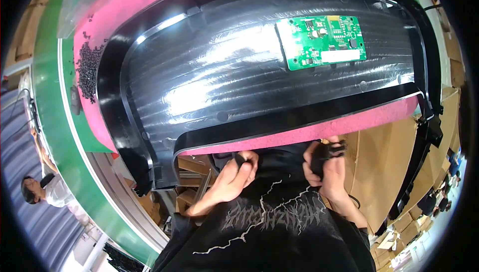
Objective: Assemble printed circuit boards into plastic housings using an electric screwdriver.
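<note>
Okay — both of my hands sit low in the centre of the frame, and the big black shell (259, 85) lies straight above them in the picture, filling the upper middle. Its long axis runs left to right, tipping up slightly toward the right side. Key relation: the lower rim (299, 114) slants the same way, so it comes closest to my left hand (241, 172); the gap from my right hand (327, 164) looks a bit wider, with a strip of pink mat (349, 124) showing between. Can't tell from this angle whether either hand is level with the rim or below it.

Fingers: left ones are curled in, apparently pinching a small dark piece (241, 160), mostly hidden. Right ones are wrapped around a larger dark object (318, 161) — too covered to name, its outline blurred against the black shirt (279, 212). Neither hand seems to touch the shell.

A green circuit board (324, 42) rests on the shell at upper right, long side roughly along the shell's own length, nearer my right hand but well apart. Loose black bits (89, 70) sit on the mat, upper left.
</note>
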The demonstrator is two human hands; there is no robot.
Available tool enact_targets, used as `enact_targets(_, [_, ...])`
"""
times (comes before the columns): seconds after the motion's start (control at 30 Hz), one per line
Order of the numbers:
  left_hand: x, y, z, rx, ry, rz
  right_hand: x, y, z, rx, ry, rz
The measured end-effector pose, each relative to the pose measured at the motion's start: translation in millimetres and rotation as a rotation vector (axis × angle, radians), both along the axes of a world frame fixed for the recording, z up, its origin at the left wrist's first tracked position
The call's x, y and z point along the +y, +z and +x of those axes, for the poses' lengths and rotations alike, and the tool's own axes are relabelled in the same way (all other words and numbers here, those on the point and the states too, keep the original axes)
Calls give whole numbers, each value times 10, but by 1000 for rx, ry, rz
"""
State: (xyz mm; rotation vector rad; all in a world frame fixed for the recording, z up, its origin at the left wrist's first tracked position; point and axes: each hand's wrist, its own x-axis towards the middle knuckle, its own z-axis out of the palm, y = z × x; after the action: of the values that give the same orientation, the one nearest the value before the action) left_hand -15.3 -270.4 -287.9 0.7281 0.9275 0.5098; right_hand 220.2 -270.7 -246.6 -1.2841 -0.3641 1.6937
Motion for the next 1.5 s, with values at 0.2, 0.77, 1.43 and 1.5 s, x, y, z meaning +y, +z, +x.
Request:
enact_targets(0.2, [343,53,241,-85,-94,31,164,-78,9,-306,193,-122])
enact_targets(0.77, [522,-77,350,-228,360,-263,217,-288,-216,-351,231,-33])
enact_targets(1.43, [-91,187,-681,382,-463,-146,116,-517,-819,-149,644,-65])
enact_targets(1.5, [-546,125,-766,402,-176,-113,158,-491,-892,-152,604,-49])
